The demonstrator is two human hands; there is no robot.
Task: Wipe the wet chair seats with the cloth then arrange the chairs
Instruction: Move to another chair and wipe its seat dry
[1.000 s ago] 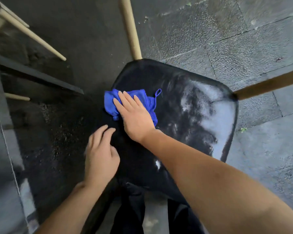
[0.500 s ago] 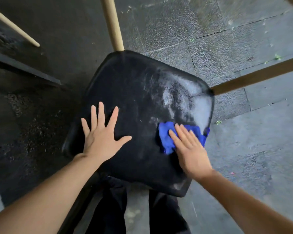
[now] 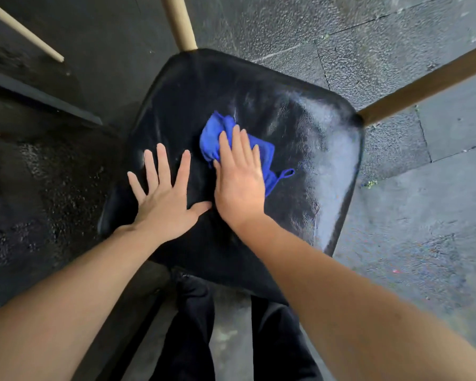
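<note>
A black padded chair seat (image 3: 300, 127) fills the middle of the view, with a pale wet sheen along its right side. A crumpled blue cloth (image 3: 213, 136) lies near the seat's centre. My right hand (image 3: 239, 180) presses flat on the cloth, fingers together, covering its near part; a small loop of the cloth sticks out to the right. My left hand (image 3: 162, 199) rests flat on the seat's left half with fingers spread and nothing in it, its thumb almost touching my right hand.
Two light wooden chair legs (image 3: 180, 23) splay out from the seat at top and at right (image 3: 423, 83). Another chair's thin legs (image 3: 25, 31) and a dark bar (image 3: 44, 97) are at the left. Wet grey paving (image 3: 423, 215) surrounds the chair. My dark trouser legs (image 3: 193, 325) stand below.
My right hand has dragged the blue cloth from the seat's left side to its right near edge, then back up toward the centre. My left hand spread flat and stayed on the seat's left.
</note>
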